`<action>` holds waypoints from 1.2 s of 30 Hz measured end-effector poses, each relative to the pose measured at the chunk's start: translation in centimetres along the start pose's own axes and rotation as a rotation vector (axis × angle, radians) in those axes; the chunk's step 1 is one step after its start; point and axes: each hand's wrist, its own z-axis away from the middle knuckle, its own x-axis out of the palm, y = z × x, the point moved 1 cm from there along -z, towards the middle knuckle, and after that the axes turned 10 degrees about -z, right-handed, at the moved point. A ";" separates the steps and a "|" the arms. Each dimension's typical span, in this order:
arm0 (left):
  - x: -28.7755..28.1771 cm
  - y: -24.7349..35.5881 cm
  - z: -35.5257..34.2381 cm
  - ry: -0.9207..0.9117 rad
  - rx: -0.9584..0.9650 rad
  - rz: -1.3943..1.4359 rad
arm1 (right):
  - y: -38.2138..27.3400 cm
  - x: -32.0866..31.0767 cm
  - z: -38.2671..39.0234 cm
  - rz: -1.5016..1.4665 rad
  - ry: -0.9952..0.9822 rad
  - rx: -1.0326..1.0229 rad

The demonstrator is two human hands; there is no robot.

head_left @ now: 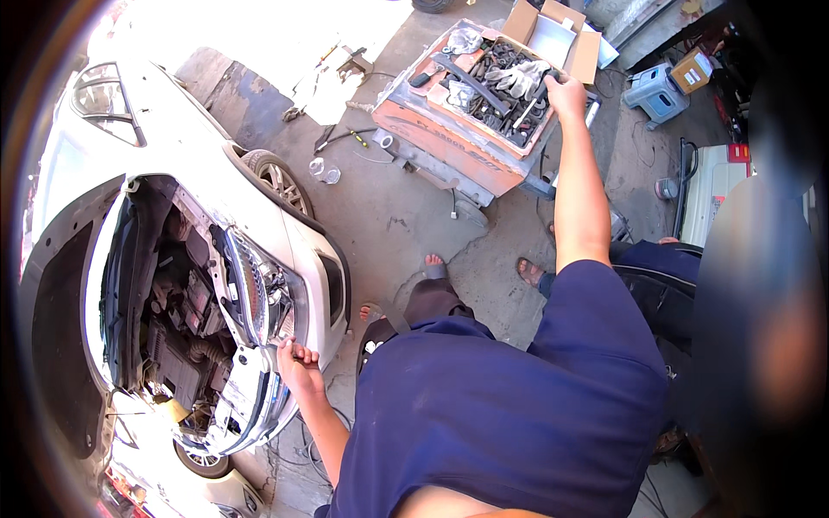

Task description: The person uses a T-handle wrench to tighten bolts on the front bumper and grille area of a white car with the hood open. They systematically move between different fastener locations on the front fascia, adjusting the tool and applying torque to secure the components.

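Observation:
My right arm stretches out to the orange tool cart (471, 142). My right hand (567, 97) is closed at the right rim of its tool tray, on something dark that I cannot make out. Beside it lie pale work gloves (521, 80) on a heap of dark metal tools (496, 65). My left hand (300, 369) has curled fingers near the front of the white car (207, 147), by the headlight (275, 289). A small dark thing shows at those fingers, too small to name. The car's hood (60, 337) stands up over the engine bay (186, 328).
An open cardboard box (583, 52) sits behind the tray. Pliers (324, 138), a screwdriver (358, 138) and clear cups (324, 171) lie on the floor. A blue-grey case (658, 93) stands at the right. Another person's sandaled foot (528, 272) is near my right side. Cables (315, 445) trail below the car.

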 end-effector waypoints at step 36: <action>-55.5 -5.8 -4.7 0.600 0.007 0.859 | -32.5 48.1 99.6 -0.885 -1.638 0.423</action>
